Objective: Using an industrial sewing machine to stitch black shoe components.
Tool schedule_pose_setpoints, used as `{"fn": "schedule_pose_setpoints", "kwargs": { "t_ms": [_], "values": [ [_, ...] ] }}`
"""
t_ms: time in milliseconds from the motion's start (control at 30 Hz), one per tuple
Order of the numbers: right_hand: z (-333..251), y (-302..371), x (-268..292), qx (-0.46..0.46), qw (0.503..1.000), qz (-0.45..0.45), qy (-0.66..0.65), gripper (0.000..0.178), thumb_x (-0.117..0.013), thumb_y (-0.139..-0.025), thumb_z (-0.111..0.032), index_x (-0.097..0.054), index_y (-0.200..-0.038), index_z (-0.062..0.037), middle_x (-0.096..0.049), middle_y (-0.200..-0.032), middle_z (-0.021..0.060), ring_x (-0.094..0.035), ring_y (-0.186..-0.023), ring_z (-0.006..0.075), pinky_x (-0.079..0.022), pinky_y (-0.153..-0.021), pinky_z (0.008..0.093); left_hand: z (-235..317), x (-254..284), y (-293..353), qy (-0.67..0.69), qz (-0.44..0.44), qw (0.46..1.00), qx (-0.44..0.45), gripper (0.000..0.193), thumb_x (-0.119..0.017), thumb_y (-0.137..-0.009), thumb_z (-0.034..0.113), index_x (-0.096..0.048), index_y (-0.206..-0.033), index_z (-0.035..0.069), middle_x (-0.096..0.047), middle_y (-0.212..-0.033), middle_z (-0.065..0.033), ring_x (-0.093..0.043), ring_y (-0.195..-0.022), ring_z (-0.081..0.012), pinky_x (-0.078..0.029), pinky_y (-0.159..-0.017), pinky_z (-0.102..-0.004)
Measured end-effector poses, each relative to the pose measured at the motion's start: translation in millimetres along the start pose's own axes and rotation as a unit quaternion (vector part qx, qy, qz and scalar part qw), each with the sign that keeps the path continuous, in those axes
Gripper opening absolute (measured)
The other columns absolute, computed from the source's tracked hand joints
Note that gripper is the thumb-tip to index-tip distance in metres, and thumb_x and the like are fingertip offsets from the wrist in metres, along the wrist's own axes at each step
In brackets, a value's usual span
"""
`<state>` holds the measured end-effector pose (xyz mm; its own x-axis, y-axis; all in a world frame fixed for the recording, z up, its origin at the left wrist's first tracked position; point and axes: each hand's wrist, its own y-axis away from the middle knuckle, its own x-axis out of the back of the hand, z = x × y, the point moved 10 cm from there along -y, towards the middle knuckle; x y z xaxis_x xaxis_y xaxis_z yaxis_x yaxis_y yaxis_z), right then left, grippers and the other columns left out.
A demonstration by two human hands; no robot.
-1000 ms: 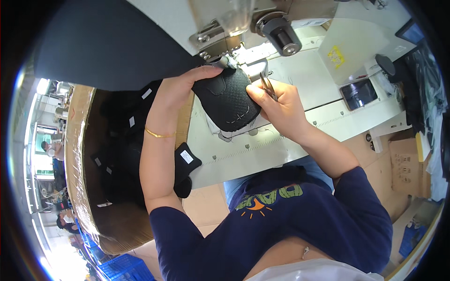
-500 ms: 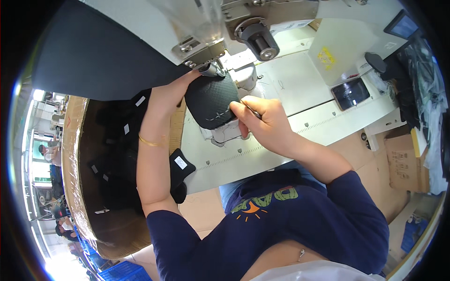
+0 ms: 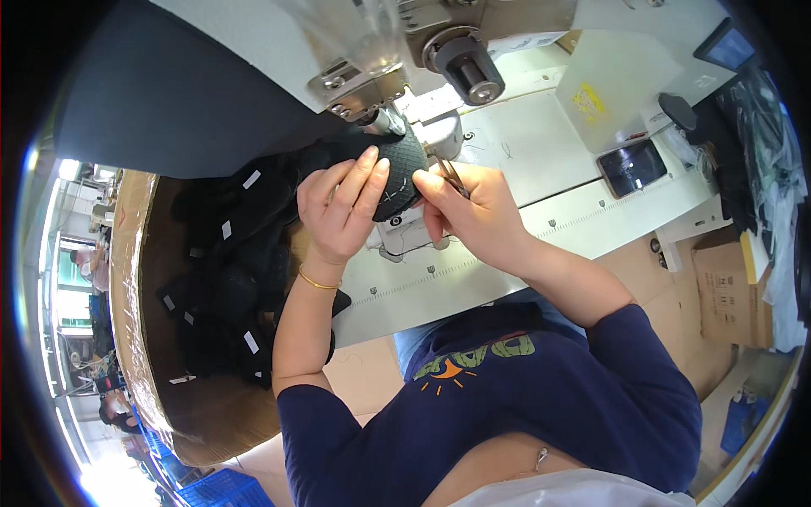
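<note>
Black fabric panel handled under the sewing head

A textured black fabric panel (image 3: 399, 160) lies just under the sewing head (image 3: 372, 91), its near end, marked with pale stitches, toward the person. Left of the sewing head, the left hand (image 3: 338, 211) is partly open, fingers loosely bent and tips against the panel; whether they pinch it, I cannot tell. To its right, the right hand (image 3: 477, 211) is mostly closed around a slim dark tool (image 3: 452, 176), tweezers or thread snips by its look, thumb and forefinger at the panel's right edge.

The step in hand appears to be positioning or tidying that edge beneath the sewing head. The next move would call for a steady left hold and the tool's tip kept clear of the needle area.
</note>
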<state>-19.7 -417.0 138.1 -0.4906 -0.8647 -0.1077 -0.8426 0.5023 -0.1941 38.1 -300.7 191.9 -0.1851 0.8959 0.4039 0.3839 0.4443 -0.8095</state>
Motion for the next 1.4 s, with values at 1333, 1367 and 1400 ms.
{"fn": "schedule_pose_setpoints", "kwargs": {
  "t_ms": [1333,1367,1400],
  "values": [
    [0,-15,9,0.012,0.997,0.05,-0.063,0.031,-0.054,-0.098,-0.02,-0.065,-0.076,-0.0029,-0.062,-0.06,-0.0003,-0.041,-0.053,0.0008,-0.032,-0.047,0.0215,19,-15,-36,-0.057,-0.115,0.984,0.123,0.042,-0.071,-0.067,0.0,-0.068,-0.108,0.001,-0.063,-0.099,-0.0067,-0.058,-0.088,-0.0239,-0.046,-0.073,-0.0348],
    [-3,-15,9,0.02,0.996,0.054,-0.067,0.03,-0.054,-0.099,-0.02,-0.066,-0.077,-0.0027,-0.063,-0.061,0.0003,-0.042,-0.053,0.0008,-0.032,-0.046,0.0216,18,-18,-31,-0.076,-0.138,0.977,0.147,0.045,-0.069,-0.068,-0.002,-0.066,-0.112,0.001,-0.06,-0.1,-0.0091,-0.057,-0.09,-0.026,-0.045,-0.074,-0.0364],
    [-2,-15,9,0.02,0.996,0.053,-0.066,0.03,-0.054,-0.099,-0.02,-0.066,-0.077,-0.0027,-0.063,-0.061,0.0003,-0.042,-0.053,0.0008,-0.032,-0.046,0.0216,16,-20,-27,-0.096,-0.161,0.967,0.171,0.048,-0.067,-0.068,-0.004,-0.064,-0.116,0.0,-0.056,-0.1,-0.0115,-0.055,-0.091,-0.0281,-0.045,-0.074,-0.038]
  ]
}}
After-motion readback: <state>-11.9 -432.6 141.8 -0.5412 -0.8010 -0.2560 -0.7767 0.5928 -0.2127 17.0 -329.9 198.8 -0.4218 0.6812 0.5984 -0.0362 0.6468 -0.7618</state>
